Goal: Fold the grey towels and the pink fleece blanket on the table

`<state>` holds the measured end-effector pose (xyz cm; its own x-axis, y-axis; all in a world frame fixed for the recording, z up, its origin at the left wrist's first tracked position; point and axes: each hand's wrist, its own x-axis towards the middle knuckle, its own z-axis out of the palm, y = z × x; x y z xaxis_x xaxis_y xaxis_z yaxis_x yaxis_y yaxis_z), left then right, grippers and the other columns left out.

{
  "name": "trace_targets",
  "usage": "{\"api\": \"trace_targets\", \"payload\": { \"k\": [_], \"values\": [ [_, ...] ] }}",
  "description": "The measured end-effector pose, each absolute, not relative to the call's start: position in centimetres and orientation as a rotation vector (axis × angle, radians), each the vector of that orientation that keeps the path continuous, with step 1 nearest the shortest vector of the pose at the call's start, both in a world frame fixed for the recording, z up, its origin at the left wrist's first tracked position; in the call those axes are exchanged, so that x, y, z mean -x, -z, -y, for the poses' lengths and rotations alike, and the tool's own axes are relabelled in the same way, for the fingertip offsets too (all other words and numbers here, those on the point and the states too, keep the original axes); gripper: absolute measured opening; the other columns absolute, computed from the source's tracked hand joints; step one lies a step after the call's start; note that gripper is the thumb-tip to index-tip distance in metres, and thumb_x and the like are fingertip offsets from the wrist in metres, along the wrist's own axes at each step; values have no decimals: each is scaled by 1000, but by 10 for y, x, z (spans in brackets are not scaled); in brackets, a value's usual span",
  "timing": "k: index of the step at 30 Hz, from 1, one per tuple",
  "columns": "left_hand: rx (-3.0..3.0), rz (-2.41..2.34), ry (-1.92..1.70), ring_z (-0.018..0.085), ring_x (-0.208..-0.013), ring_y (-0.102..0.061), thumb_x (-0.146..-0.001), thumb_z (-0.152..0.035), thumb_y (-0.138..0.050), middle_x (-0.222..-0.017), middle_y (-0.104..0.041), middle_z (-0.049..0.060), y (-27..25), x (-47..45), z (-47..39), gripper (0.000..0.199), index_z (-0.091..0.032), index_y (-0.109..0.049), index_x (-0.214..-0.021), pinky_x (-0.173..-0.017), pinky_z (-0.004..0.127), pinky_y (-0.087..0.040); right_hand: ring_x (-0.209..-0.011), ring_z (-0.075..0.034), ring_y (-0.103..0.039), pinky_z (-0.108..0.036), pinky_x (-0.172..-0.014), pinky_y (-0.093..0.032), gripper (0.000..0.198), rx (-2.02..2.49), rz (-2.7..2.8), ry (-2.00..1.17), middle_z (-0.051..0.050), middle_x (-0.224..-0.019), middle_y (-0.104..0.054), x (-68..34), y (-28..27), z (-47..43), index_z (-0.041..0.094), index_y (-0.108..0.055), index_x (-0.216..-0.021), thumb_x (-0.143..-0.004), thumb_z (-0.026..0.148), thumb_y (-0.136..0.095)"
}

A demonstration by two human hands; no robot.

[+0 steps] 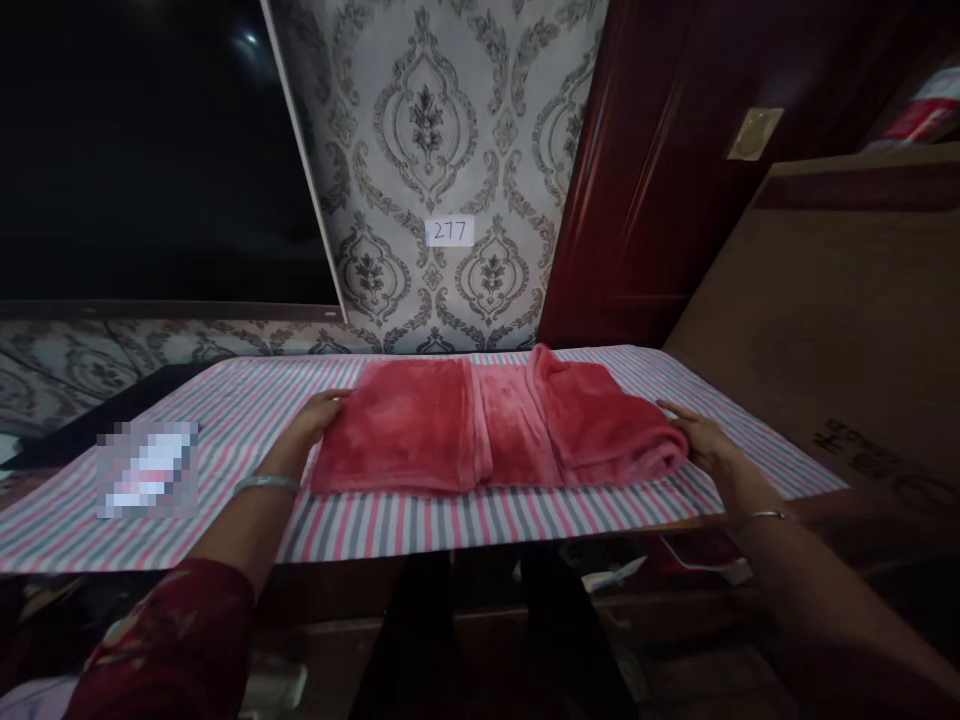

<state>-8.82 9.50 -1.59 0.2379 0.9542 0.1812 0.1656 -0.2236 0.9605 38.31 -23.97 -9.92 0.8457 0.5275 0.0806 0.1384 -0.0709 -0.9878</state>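
A plush red blanket lies on the striped cloth, its left part folded into a flat panel. The right part is folded over loosely, with a rounded, rolled end and a raised corner at the back. A paler pink strip shows between these two parts. At the left edge, my left hand is closed on the blanket's side, its fingertips partly hidden. My right hand grips the rolled right end, one finger stretched out above it and the others partly hidden.
A pink, grey and white striped cloth covers the table. On it at left lies a blurred-out item. A large dark screen stands behind left. At right are a big cardboard box and a dark red door.
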Motion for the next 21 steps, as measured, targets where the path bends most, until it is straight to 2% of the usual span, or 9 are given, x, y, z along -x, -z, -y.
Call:
{"api": "trace_targets", "payload": {
  "k": [3,5,7,9,11,13,15,18,21],
  "values": [
    [-1718,-1152,-1102,37,-134,-50,-87,-38,-73,-141,-57,12,39,91,-85,43,-16,-66,-123,-110,54,-45,-84,-29,-73,-44,-81,-61,26,1926,483,-311,-16,-92,-76,-383,119,241,20,-75,-94,-76,36,-64],
    [-1948,-1125,-1055,43,-142,-40,-79,-36,-77,-143,-55,15,53,80,-70,42,-16,-70,-115,-120,56,-31,-108,-33,-69,-50,-101,-54,37,2169,610,-146,-18,-113,-74,-377,119,235,18,-75,-108,-81,40,-63],
    [-2328,-939,-864,45,-141,-39,-75,-40,-78,-144,-55,18,67,62,-48,50,-16,-70,-118,-122,60,-24,-128,-37,-58,-56,-113,-42,48,2323,885,72,-20,-132,-66,-362,115,225,16,-73,-121,-83,44,-64],
    [-2604,-671,-598,46,-138,-42,-72,-46,-79,-149,-52,17,79,43,-23,65,-20,-65,-130,-119,62,-26,-140,-38,-46,-57,-117,-36,58,2329,1244,194,-19,-148,-55,-338,112,213,18,-66,-135,-86,47,-64],
    [-2664,-554,-455,46,-135,-45,-73,-45,-79,-149,-52,17,89,28,-6,63,-23,-64,-130,-115,62,-30,-143,-37,-42,-56,-116,-37,67,2266,1554,163,-16,-156,-47,-311,113,203,21,-57,-146,-86,49,-66],
    [-2622,-588,-450,43,-127,-51,-79,-35,-72,-134,-61,18,98,19,1,36,-21,-69,-112,-111,59,-34,-139,-35,-47,-52,-113,-41,67,2245,1722,73,-15,-153,-50,-288,115,196,22,-55,-147,-86,45,-67],
    [-2521,-636,-535,39,-113,-58,-81,-26,-67,-109,-67,16,104,14,-3,7,-21,-68,-86,-108,54,-37,-127,-31,-58,-44,-106,-46,47,2277,1755,23,-16,-138,-63,-275,118,191,18,-65,-134,-90,34,-60],
    [-2287,-664,-729,31,-92,-60,-75,-21,-72,-81,-63,10,104,12,-18,17,-23,-58,-66,-101,45,-43,-105,-26,-66,-35,-94,-49,28,2299,1626,0,-14,-107,-74,-276,120,186,18,-74,-101,-91,20,-48],
    [-2136,-773,-896,26,-84,-60,-81,-25,-67,-73,-61,6,86,18,-43,18,-24,-57,-67,-91,38,-48,-88,-23,-66,-34,-86,-51,22,2125,1248,17,-10,-91,-73,-303,116,185,19,-70,-86,-85,21,-48]
  ]
}}
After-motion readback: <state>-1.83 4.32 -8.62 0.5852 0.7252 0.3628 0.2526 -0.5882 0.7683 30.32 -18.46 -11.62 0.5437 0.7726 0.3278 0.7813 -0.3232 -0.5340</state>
